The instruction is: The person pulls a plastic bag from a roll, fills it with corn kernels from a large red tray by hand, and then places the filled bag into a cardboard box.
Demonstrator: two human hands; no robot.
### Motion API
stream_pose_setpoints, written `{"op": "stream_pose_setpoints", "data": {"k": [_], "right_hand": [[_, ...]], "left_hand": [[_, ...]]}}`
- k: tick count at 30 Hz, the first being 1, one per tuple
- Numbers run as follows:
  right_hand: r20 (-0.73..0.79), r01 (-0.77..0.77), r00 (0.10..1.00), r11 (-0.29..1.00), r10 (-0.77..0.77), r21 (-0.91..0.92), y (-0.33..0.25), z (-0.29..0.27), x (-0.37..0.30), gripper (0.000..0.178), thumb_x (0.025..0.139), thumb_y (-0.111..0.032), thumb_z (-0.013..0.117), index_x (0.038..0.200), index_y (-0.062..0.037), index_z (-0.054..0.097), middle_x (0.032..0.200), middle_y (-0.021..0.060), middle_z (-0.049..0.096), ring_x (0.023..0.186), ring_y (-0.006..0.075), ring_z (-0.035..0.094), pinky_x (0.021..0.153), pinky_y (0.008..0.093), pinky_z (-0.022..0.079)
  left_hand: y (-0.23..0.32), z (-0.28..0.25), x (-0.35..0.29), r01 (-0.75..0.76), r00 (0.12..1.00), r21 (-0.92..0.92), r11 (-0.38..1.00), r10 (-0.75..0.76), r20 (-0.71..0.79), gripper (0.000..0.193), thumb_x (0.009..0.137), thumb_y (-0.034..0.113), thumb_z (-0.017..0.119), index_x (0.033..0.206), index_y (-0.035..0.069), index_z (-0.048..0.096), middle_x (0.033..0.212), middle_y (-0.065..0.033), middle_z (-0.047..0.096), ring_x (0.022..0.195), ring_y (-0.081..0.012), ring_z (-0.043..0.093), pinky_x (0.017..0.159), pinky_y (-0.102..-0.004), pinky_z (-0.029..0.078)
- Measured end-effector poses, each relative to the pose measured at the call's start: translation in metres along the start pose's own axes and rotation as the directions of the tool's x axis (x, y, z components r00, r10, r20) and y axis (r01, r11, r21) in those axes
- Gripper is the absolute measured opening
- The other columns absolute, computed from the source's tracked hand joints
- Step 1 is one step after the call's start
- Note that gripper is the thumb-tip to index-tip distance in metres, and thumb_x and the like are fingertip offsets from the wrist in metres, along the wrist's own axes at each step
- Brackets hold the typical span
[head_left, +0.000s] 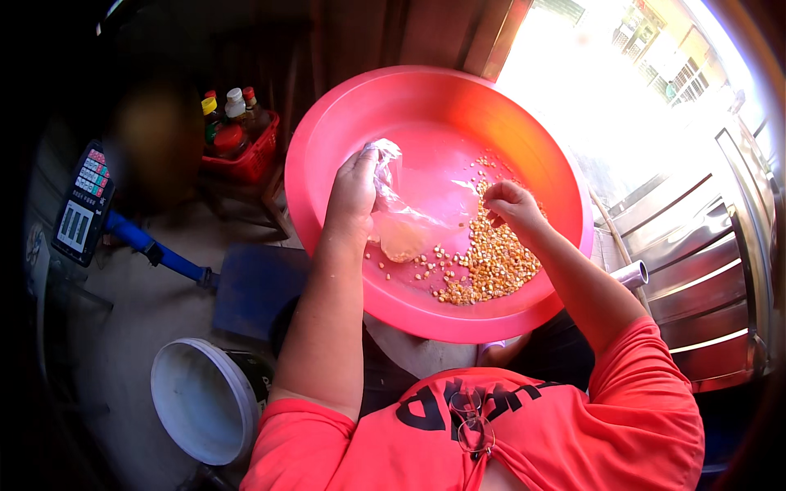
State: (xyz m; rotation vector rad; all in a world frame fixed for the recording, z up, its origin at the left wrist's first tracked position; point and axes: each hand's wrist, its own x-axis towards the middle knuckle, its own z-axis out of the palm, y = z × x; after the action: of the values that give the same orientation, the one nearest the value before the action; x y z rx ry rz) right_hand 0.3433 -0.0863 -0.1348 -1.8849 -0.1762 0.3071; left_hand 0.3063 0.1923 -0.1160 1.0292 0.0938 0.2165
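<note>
A wide pink plastic basin [327, 106] sits in front of me with a spread of loose yellow-orange corn kernels [491, 266] on its right and near side. My left hand [354, 188] is closed on the gathered top of a clear plastic bag [388, 186] over the basin's left part. The bag sags toward the basin floor, and a pale orange mass [403, 239] shows in or through its lower end. Over the kernels, my right hand [514, 206] has its thumb and fingers pinched together. Whatever lies between those fingertips is hidden.
At left, a red basket [258, 155] of capped bottles and jars rests on a stool. A scale with a keypad display [82, 204] and blue platform [258, 286] stands nearby. A white bucket [201, 401] is lower left. Metal slatted panels [696, 262] stand at right.
</note>
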Motion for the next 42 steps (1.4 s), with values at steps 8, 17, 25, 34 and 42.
{"op": "stream_pose_setpoints", "data": {"k": [8,17,25,34,42], "right_hand": [[0.615,0.518,0.788,0.57,-0.028,-0.638,0.054,0.024,-0.003,0.023,0.079,-0.017,0.06,0.101,-0.0101,0.063,0.095,0.0127,0.063,0.085,0.0267,0.06,0.076,0.0369,0.049],[0.759,0.623,0.501,0.436,0.415,-0.65,0.061,0.023,-0.029,0.028,0.085,-0.025,0.048,0.097,-0.0036,0.061,0.086,0.0176,0.063,0.081,0.0332,0.061,0.074,0.0439,0.047],[0.623,0.398,0.595,0.488,0.507,-0.777,0.04,0.023,-0.044,0.029,0.085,-0.028,0.05,0.093,-0.0026,0.062,0.083,0.0178,0.063,0.075,0.0309,0.061,0.07,0.0405,0.048],[0.565,-0.42,0.705,0.895,0.428,-0.154,-0.016,0.014,-0.017,0.017,0.089,-0.022,0.056,0.087,-0.0059,0.06,0.06,-0.0004,0.047,0.046,0.0063,0.04,0.04,0.0213,0.03],[0.543,-0.494,0.756,0.863,0.366,0.106,-0.064,0.081,0.031,0.014,0.087,-0.019,0.058,0.08,-0.0074,0.056,0.059,-0.0011,0.046,0.045,0.0063,0.038,0.039,0.0207,0.027]], "left_hand": [[0.0,0.004,-0.002,0.005,0.999,0.01,1.0,-0.006,0.035,0.023,0.093,0.02,0.048,0.098,0.001,0.06,0.08,-0.0014,0.057,0.067,-0.0088,0.052,0.06,-0.0232,0.043],[-0.004,-0.001,0.0,0.0,0.997,0.041,0.999,-0.003,0.072,0.025,0.093,0.022,0.047,0.095,0.001,0.061,0.079,-0.0007,0.059,0.066,-0.0073,0.052,0.059,-0.0224,0.042],[-0.002,0.006,-0.004,0.023,0.995,0.012,1.0,-0.024,0.099,0.025,0.094,0.02,0.046,0.099,0.001,0.061,0.083,-0.0016,0.06,0.071,-0.0083,0.054,0.064,-0.0224,0.043],[-0.009,0.009,-0.005,-0.046,0.987,0.119,0.992,0.027,0.159,0.026,0.095,0.02,0.046,0.1,-0.001,0.06,0.086,-0.0025,0.061,0.074,-0.0077,0.055,0.067,-0.0228,0.044],[-0.007,0.007,-0.005,-0.008,0.974,0.191,0.982,-0.036,0.225,0.028,0.096,0.021,0.044,0.104,0.0,0.06,0.095,-0.0045,0.062,0.083,-0.0098,0.057,0.074,-0.0238,0.045]]}}
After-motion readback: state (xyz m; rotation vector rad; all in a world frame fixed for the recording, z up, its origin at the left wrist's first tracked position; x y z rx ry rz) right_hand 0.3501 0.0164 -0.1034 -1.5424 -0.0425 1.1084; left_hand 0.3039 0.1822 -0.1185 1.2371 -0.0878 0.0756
